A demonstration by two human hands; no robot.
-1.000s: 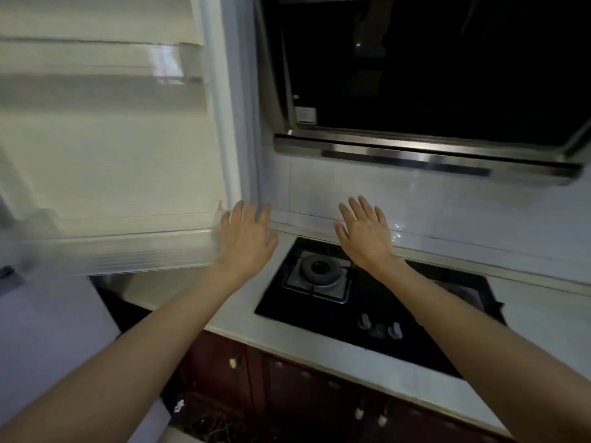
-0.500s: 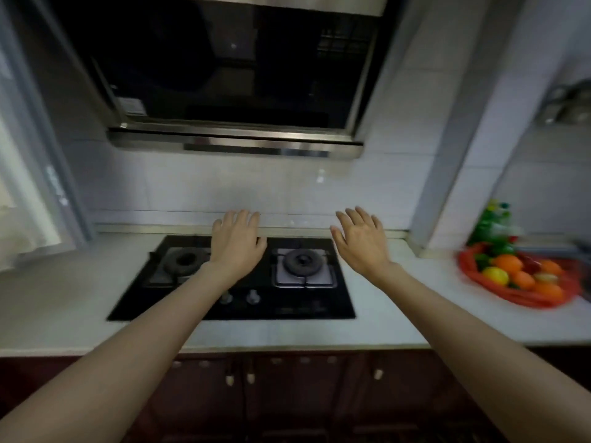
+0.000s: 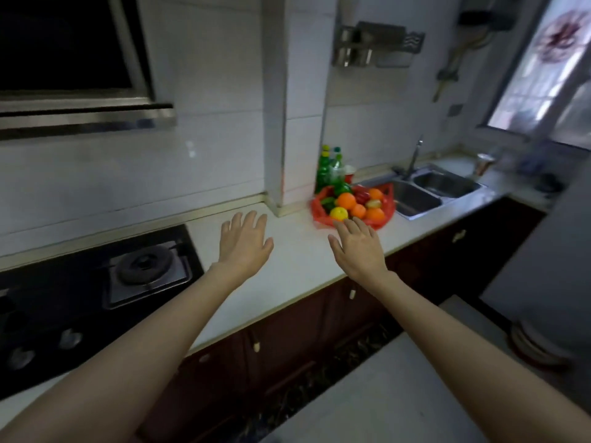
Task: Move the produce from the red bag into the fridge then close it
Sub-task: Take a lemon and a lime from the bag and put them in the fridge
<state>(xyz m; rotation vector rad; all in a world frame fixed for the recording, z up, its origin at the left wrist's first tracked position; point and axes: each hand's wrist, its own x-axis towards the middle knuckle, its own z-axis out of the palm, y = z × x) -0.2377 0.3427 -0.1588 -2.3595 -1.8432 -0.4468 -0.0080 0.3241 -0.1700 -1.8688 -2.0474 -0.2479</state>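
The red bag (image 3: 319,214) lies open on the white counter (image 3: 297,254) beside the tiled pillar, holding oranges (image 3: 347,200), a yellow lemon (image 3: 339,213), green peppers and something red. My right hand (image 3: 359,247) hovers open just in front of the bag, its fingertips close to the lemon. My left hand (image 3: 244,239) is held out open over the bare counter, well left of the bag. Both hands hold nothing. The fridge is out of view.
A black gas hob (image 3: 96,282) fills the counter at left under a range hood (image 3: 80,119). Green bottles (image 3: 329,169) stand behind the bag. A double steel sink (image 3: 425,190) with a tap lies to the right. Dark cabinets run below.
My view has swung right, from the fridge door past the hob to the bag. Both open hands now reach toward the counter near the bag; the right hand is almost at it.
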